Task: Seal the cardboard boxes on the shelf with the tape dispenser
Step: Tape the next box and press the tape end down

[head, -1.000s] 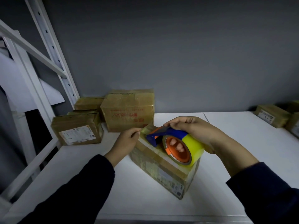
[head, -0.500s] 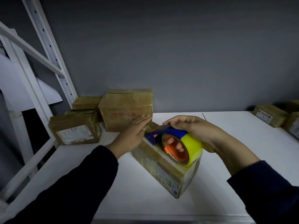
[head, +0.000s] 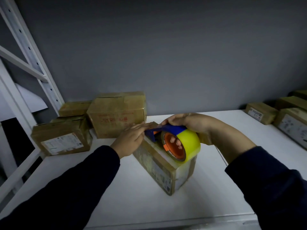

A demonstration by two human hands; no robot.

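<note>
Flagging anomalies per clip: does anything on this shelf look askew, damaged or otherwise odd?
Minor only. The box under the tape dispenser sits diagonal to the shelf edge; the tall box behind shows a dark gap along its top flap, perhaps unsealed.

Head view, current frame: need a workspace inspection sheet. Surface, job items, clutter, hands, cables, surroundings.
Surface: white shelf, boxes standing on it.
Job's things: cardboard box at centre, set askew; tape dispenser with yellow roll on its top; back-left boxes and far-right boxes also on the shelf.
Clutter: nothing seen.
Hands: left hand flat, fingers straight on the centre box's far end beside the dispenser's blue front; right hand grips the dispenser, fingers through the orange core.
Cables: nothing seen.
Surroundings: grey wall behind; white rack upright at left.
</note>
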